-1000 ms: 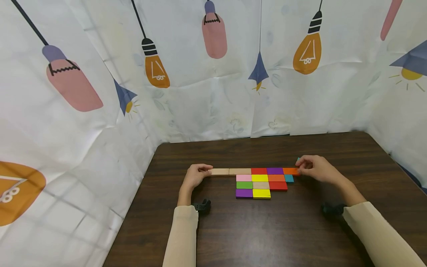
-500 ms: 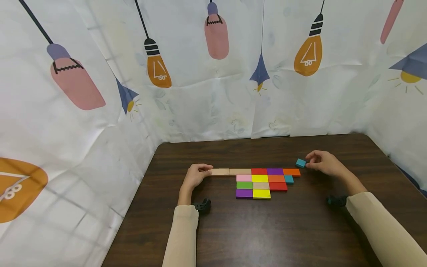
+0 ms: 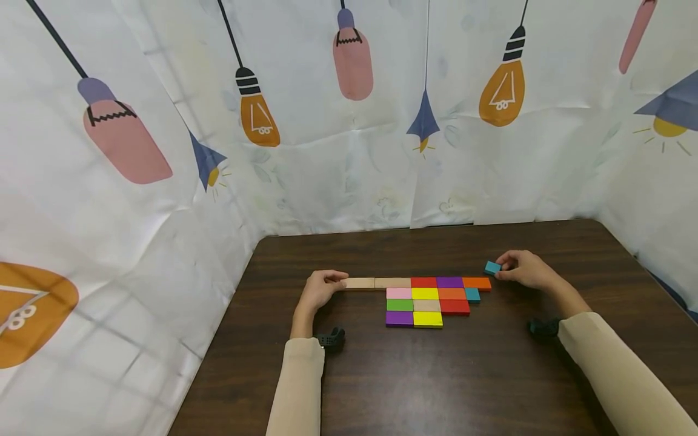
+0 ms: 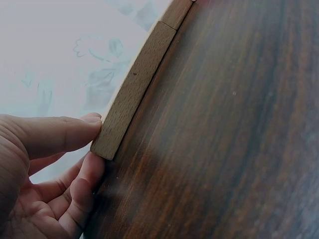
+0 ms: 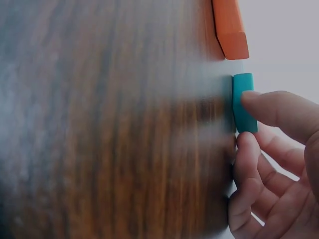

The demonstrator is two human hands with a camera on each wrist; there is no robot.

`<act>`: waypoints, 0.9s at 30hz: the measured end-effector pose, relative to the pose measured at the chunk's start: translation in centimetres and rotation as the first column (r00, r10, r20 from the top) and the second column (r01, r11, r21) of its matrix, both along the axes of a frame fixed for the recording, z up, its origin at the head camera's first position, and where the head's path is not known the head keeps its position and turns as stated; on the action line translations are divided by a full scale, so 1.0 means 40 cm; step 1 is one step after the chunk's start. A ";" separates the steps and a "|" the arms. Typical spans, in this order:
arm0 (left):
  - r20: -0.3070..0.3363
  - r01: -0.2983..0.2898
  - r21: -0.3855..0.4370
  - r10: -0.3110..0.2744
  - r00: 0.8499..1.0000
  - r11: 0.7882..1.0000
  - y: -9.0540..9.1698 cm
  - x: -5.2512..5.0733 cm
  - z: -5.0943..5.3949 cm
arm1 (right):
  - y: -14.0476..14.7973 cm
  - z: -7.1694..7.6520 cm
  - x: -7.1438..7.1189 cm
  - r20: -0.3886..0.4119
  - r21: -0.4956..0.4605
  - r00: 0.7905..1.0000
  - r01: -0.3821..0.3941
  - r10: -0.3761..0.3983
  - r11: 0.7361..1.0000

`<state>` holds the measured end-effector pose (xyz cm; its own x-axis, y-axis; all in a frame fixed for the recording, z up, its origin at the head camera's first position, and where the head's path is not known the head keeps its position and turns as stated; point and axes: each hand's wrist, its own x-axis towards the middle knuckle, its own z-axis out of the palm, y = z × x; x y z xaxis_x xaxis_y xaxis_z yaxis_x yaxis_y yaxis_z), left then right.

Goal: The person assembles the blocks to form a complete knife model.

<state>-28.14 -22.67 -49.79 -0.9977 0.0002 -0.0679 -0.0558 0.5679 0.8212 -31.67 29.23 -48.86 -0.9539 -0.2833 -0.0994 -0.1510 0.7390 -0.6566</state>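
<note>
In the head view, my left hand pinches the left end of a plain wooden block, which heads a straight row. The left wrist view shows the thumb against this wooden block, a finger at its end. My right hand holds a small teal block between thumb and fingers, just beyond the row's orange end block. In the right wrist view the thumb lies on the teal block; a gap separates it from the orange block.
Below the row, touching it, lie shorter rows of coloured blocks, among them a yellow block, a red block and a second teal block. All lie on a dark wooden table. A printed curtain hangs behind its far edge.
My right hand left the orange block, moved up and right beside the teal block, and now grips it. The left hand stays at the wooden block's end.
</note>
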 end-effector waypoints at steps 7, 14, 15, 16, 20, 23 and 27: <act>0.010 0.009 0.008 -0.009 1.000 1.000 -0.002 0.004 -0.006 | 0.011 -0.005 0.012 -0.040 0.033 0.999 0.002 0.000 0.999; 0.009 0.007 0.007 -0.007 1.000 1.000 -0.002 0.003 -0.007 | 0.021 -0.002 0.040 -0.093 0.050 0.995 -0.016 0.021 0.999; 0.008 0.006 0.007 -0.006 1.000 1.000 -0.002 0.002 -0.007 | 0.023 0.000 0.045 -0.100 0.048 0.995 -0.018 0.023 0.999; 0.009 0.003 0.008 -0.003 1.000 1.000 -0.003 0.002 -0.007 | 0.024 0.003 0.051 -0.103 0.044 0.994 -0.021 0.026 0.999; 0.010 -0.002 0.009 0.002 1.000 1.000 -0.003 0.000 -0.004 | 0.026 0.015 0.075 -0.120 0.027 0.992 -0.026 0.029 0.999; 0.007 0.000 0.005 0.000 1.000 1.000 -0.002 0.000 -0.001 | 0.028 0.023 0.091 -0.142 0.015 0.989 -0.026 0.028 1.000; 0.000 0.008 0.000 -0.008 1.000 1.000 0.000 0.001 0.001 | 0.031 0.030 0.110 -0.175 0.011 0.984 -0.031 0.033 0.999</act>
